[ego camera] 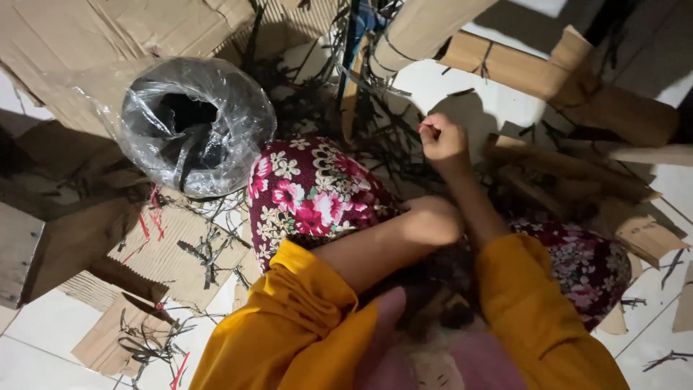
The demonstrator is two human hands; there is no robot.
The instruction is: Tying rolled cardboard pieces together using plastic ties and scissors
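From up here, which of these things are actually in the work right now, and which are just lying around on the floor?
In the work:
- right hand, closed on a thin dark strand
- tangle of dark strands beside it
- cardboard tube above
- left hand, on the floral-clothed knee

Lying about:
- black roll in clear plastic
- flattened cardboard sheets
- corrugated scraps
- cut strand bits

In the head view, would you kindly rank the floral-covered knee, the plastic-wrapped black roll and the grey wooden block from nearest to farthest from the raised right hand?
Measured from the right hand:
1. Red floral-covered knee, just left of and below the hand.
2. Black roll wrapped in clear plastic, farther left on the cardboard.
3. Grey wooden block, at the far left edge.
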